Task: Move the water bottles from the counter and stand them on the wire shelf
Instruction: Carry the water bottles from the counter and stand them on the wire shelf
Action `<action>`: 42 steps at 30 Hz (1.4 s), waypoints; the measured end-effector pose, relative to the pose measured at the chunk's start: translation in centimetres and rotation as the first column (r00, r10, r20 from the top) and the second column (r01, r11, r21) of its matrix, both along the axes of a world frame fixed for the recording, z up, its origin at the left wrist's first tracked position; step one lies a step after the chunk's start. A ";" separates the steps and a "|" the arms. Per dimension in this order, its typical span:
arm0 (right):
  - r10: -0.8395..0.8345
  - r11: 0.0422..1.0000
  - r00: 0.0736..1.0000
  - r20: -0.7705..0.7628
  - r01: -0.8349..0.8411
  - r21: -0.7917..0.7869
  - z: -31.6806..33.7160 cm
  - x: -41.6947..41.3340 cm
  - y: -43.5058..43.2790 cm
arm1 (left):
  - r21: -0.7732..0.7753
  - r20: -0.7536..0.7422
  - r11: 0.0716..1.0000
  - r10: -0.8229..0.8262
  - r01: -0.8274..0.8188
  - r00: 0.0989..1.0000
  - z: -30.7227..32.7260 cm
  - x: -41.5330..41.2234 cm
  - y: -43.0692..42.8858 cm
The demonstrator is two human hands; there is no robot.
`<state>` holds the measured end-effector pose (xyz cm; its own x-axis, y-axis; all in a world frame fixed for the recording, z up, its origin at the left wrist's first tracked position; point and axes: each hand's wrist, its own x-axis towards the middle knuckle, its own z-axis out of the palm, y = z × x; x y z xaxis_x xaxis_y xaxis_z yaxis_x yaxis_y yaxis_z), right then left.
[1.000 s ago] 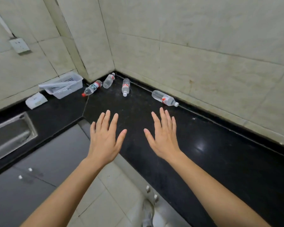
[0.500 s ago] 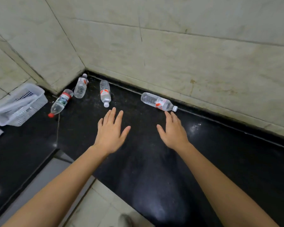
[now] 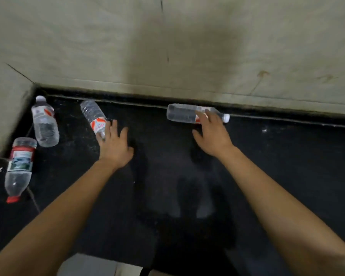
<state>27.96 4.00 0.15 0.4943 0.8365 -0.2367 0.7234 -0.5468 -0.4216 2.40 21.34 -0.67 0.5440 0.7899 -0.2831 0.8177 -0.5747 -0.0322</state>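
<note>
On counter [image 3: 287, 166], by wall [image 3: 187, 46]: left hand [image 3: 114, 144] open, fingertips [image 3: 109, 129] on mid bottle [image 3: 94, 118]; right hand [image 3: 213, 134] open, fingers [image 3: 199, 115] spread over right bottle [image 3: 181, 114] lying just beside wall; corner bottle [image 3: 45, 126], red-cap bottle [image 3: 18, 168] lie untouched near wall's corner.

We see a dim, motion-smeared view, soft blur on the bottle [image 3: 181, 115] under the right hand [image 3: 213, 136], a broad dark shadow on the wall [image 3: 187, 48] beyond that hand, pale dull reflections on the black counter [image 3: 287, 166] nearer us than it, frame edges bowed
</note>
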 end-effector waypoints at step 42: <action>0.009 0.993 0.962 -0.272 0.024 0.118 -3.0 -13.2 -10.3 | -0.457 0.012 0.838 0.342 -0.300 0.939 -3.8 -4.1 -6.7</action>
